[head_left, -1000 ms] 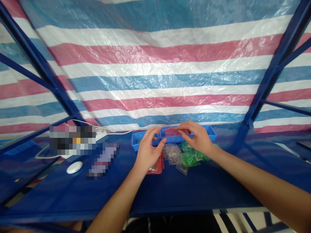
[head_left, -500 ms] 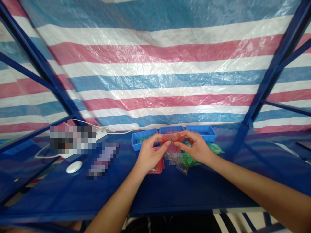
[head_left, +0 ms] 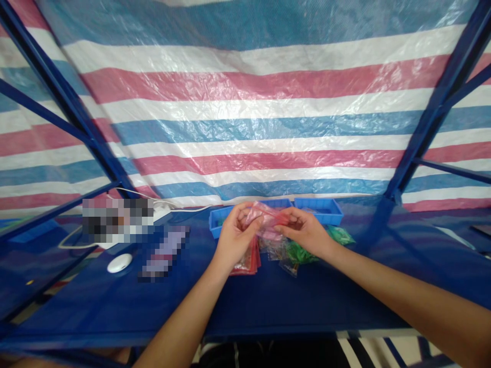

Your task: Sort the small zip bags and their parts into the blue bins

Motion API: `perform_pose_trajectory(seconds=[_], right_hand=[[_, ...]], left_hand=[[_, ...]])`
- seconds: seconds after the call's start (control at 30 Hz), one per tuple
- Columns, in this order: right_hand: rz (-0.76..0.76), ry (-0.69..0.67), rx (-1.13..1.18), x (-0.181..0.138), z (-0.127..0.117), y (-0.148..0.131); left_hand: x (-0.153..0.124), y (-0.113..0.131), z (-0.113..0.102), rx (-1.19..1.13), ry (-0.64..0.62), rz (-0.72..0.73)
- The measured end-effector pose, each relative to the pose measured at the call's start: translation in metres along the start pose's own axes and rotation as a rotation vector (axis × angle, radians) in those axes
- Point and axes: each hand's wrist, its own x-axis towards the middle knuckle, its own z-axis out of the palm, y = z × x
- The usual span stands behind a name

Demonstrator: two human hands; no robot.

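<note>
Both of my hands grip a crinkled, see-through red plastic bag [head_left: 265, 217] above the table. My left hand [head_left: 237, 234] pinches its left side between thumb and fingers. On its right side, my right hand [head_left: 305, 230] has thumb and fingers closed on the bag. Whether anything is inside the bag I cannot tell. Below my left hand lies a stack of red plastic bags [head_left: 249, 260]. Small clear bags [head_left: 278, 250] and a heap of green bags [head_left: 301, 254] lie beneath my right hand.
Blue bins stand along the back, a left bin [head_left: 215, 225] partly behind my hand and a right bin [head_left: 322, 208]. A white oval object [head_left: 119, 263] and a pixelated item [head_left: 164, 253] lie at left, near a white power strip [head_left: 161, 208]. Striped sheeting [head_left: 245, 117] hangs behind.
The red bag was held flat and stretched between my hands; now it is bunched and crinkled, showing paler pink. My left hand has turned slightly around it. The camera view shifted a little.
</note>
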Motion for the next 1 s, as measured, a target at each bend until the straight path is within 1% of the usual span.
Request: perform_pose_trajectory(seconds=[0.1,0.2,0.3,0.37,0.43,0.5,0.6,0.7,0.83,0.9,1.0], right_hand=[[-0.015,0.114,0.056,0.005,-0.006,0.001],[-0.063,0.148,0.009,0.006,-0.009,-0.003],[-0.111,0.132,-0.115,0.003,-0.010,-0.007],[-0.134,0.083,-0.245,0.001,-0.010,-0.009],[-0.156,0.036,-0.366,0.000,-0.011,-0.012],[-0.164,0.029,-0.422,0.000,-0.013,-0.014],[-0.159,0.133,-0.428,0.003,-0.017,-0.014],[-0.159,0.233,-0.412,0.009,-0.025,-0.009],[-0.191,0.292,-0.443,0.017,-0.036,0.004],[-0.200,0.281,-0.477,0.021,-0.038,0.010],[-0.217,0.208,-0.515,0.026,-0.036,0.016]], left_hand=[[0.002,-0.008,-0.002,-0.056,-0.020,-0.066],[0.002,-0.013,-0.003,-0.042,-0.027,-0.094],[0.002,-0.014,-0.003,-0.005,-0.033,-0.107],[0.002,-0.015,-0.003,0.018,-0.029,-0.103],[0.003,-0.017,-0.005,0.046,-0.010,-0.080],[0.005,-0.019,-0.007,0.097,0.026,-0.047],[0.007,-0.020,-0.011,0.170,0.086,-0.016],[0.008,-0.019,-0.013,0.207,0.116,-0.005],[0.008,-0.017,-0.012,0.227,0.111,0.010],[0.007,-0.016,-0.010,0.227,0.104,0.008],[0.006,-0.016,-0.009,0.219,0.105,0.006]])
